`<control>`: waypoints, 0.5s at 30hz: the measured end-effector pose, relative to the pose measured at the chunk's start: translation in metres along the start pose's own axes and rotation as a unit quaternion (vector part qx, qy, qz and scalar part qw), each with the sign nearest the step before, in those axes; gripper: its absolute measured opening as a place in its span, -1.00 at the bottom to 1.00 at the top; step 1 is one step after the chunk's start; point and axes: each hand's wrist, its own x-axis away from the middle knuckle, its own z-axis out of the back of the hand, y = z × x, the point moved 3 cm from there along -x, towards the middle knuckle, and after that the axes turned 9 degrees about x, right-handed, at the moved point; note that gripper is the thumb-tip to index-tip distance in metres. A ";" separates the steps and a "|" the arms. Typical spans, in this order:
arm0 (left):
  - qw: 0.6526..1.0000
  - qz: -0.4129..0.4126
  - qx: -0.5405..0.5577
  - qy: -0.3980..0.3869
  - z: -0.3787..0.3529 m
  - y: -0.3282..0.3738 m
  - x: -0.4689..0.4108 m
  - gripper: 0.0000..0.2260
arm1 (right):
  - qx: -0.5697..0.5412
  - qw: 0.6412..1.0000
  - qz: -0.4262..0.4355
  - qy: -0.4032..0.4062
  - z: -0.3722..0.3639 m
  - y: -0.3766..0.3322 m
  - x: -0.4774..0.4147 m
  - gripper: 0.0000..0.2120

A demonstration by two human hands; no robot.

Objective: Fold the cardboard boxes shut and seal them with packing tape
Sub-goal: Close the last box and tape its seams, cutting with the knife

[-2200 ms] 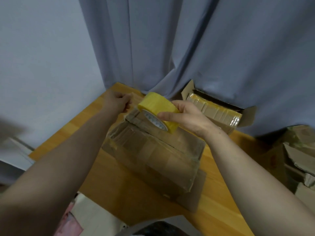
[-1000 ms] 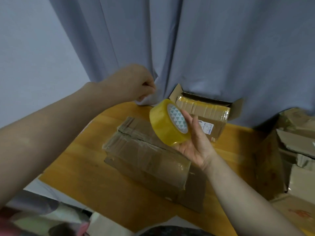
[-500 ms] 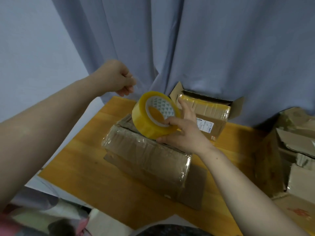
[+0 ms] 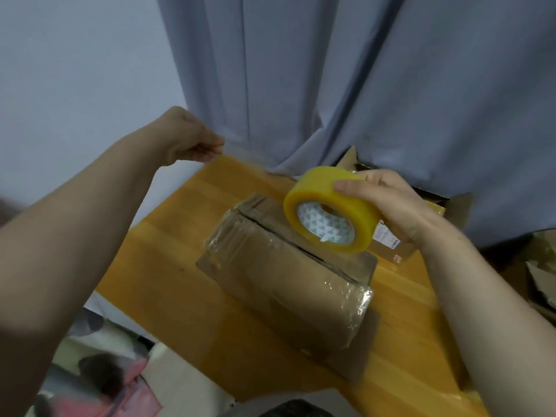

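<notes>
R hand (image 4: 394, 203) is gripping the yellow roll of packing tape (image 4: 331, 213), thumb on the near side of the outer face and the other fingers (image 4: 371, 177) curled round the far side. The roll is tilted w/ its patterned core facing the camera, held over the far end of the brown cardboard box (image 4: 285, 284), and I can't tell if its bottom edge touches the lid.

L hand (image 4: 183, 136) is up and off to the left, above the desk's far corner, fingertips pressed together pinching the end of a see-through strip of tape (image 4: 249, 161). The strip is very faint (basically a sheen against the curtain) and runs toward the roll.

The box sits mid-desk w/ its flaps folded down, a dark seam along the top, and shiny clear tape crinkled over its near end. It's lying on a flat sheet of brown cardboard (image 4: 361, 368), which is on the light wooden desk (image 4: 168, 266).

Behind the roll there's an open cardboard carton (image 4: 458, 210) w/ a white label (image 4: 385, 237) on sth inside. The grey-blue curtain (image 4: 331, 85) hangs at the back, and more cardboard (image 4: 541, 281) is at the far right.
</notes>
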 end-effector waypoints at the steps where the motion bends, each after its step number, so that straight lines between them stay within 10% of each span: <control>1: 1.000 0.013 0.000 0.008 0.004 -0.007 -0.004 -0.88 | 0.000 1.000 -0.003 0.001 0.001 0.002 -0.004 -0.55; 15: 0.993 0.106 -0.006 0.046 0.024 -0.071 -0.034 -0.94 | 0.084 0.992 -0.077 -0.050 -0.042 -0.015 -0.034 -0.58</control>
